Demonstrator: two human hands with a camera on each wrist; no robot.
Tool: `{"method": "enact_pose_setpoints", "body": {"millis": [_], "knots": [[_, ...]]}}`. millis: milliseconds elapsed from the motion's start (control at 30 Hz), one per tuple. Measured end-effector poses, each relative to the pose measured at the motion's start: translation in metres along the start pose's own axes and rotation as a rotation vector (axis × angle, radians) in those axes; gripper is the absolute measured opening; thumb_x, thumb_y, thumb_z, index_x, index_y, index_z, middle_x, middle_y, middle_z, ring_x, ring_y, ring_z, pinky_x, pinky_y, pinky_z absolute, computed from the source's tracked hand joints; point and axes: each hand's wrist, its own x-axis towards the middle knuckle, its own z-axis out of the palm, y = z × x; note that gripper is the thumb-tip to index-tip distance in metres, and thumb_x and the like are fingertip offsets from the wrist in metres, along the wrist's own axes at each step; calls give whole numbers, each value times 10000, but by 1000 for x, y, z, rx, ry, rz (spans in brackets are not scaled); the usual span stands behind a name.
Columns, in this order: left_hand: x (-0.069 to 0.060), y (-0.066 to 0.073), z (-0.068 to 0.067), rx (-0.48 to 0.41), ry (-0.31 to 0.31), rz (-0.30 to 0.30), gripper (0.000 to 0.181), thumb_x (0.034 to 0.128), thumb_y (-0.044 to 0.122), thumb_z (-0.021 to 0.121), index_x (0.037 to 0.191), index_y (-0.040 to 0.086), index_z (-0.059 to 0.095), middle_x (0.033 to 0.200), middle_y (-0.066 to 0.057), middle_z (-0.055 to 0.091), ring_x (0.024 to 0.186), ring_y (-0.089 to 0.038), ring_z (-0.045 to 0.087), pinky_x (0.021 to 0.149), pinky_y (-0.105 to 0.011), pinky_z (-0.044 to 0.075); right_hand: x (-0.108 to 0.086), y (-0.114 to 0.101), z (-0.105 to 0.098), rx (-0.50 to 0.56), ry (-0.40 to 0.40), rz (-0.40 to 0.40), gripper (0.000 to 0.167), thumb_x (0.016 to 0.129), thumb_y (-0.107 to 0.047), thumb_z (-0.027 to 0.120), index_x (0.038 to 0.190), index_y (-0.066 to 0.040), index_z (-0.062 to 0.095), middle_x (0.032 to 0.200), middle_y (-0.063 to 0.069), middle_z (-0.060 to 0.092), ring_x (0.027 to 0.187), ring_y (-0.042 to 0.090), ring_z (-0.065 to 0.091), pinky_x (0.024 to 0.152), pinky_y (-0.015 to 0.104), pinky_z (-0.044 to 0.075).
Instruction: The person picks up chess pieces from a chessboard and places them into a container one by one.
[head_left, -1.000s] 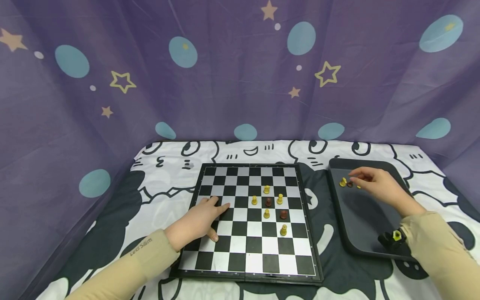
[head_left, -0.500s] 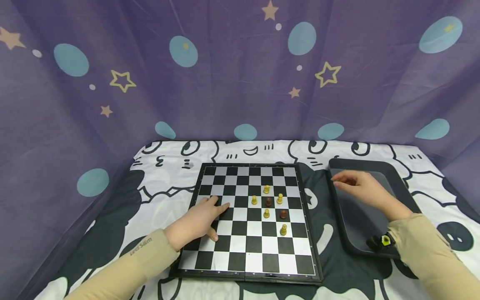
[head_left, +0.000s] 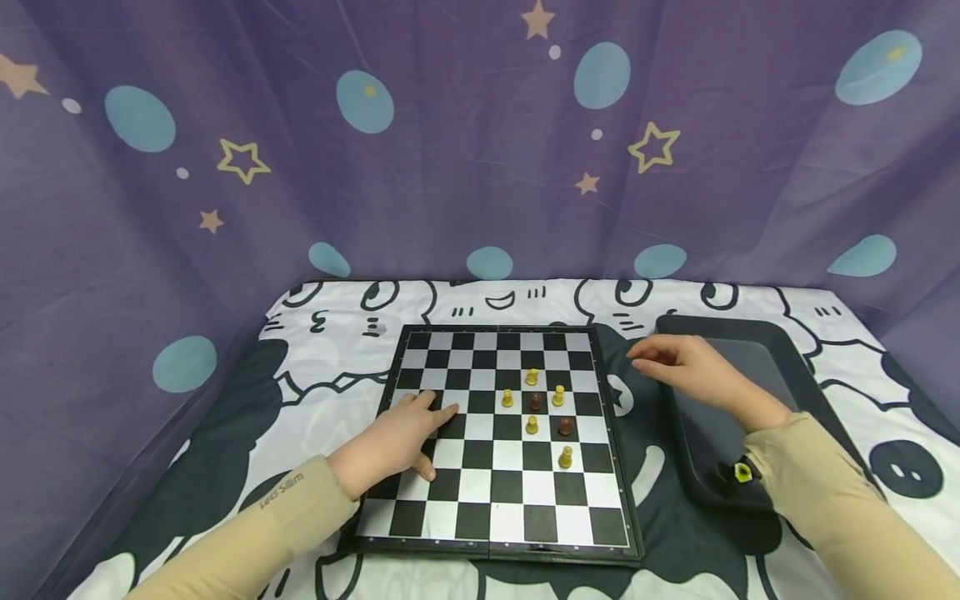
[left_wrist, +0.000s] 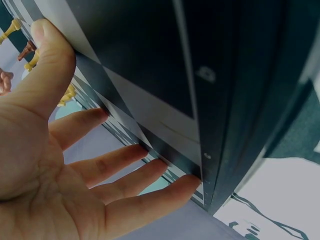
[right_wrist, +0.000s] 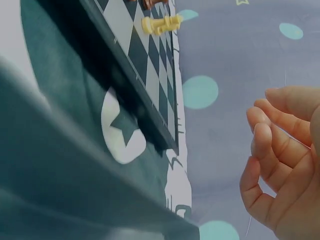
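Note:
A folding chessboard lies on the cloth with several small pieces on its right half. Yellow pieces, one a rook, stand around two dark brown pieces, including a brown piece. My left hand rests on the board's left side with fingers spread; the left wrist view shows its fingertips touching the squares. My right hand hovers between board and tray, above the tray's left rim. Its fingers are loosely curled, and no piece shows between them in the right wrist view.
A dark grey tray stands right of the board, partly under the right forearm. Its far left inside is hidden by the hand. Black-and-white cartoon cloth covers the surface, and a purple curtain hangs behind.
My right hand has moved left from over the small pieces in the tray toward the board. My left hand and the pieces on the board have stayed put.

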Motion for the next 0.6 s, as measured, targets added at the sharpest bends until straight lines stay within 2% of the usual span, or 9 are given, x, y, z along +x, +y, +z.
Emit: {"method": "enact_pose_setpoints", "body": {"millis": [367, 600], "knots": [[0, 0, -1, 6, 2, 5, 932, 554, 313, 843, 1386, 84, 489, 1348, -274, 451, 1205, -449, 451, 1009, -514, 416, 16, -16, 10, -8, -39, -46, 164, 909, -148, 621, 1038, -72, 688, 855, 30, 695, 686, 61, 564, 625, 246, 474], [-1, 0, -1, 7, -5, -1, 931, 557, 319, 837, 1389, 89, 487, 1354, -268, 447, 1216, -454, 440, 1010, -517, 415, 23, -22, 21, -12, -72, -53, 202, 899, -141, 633, 1072, -46, 676, 841, 54, 690, 611, 79, 494, 559, 249, 424]]}}
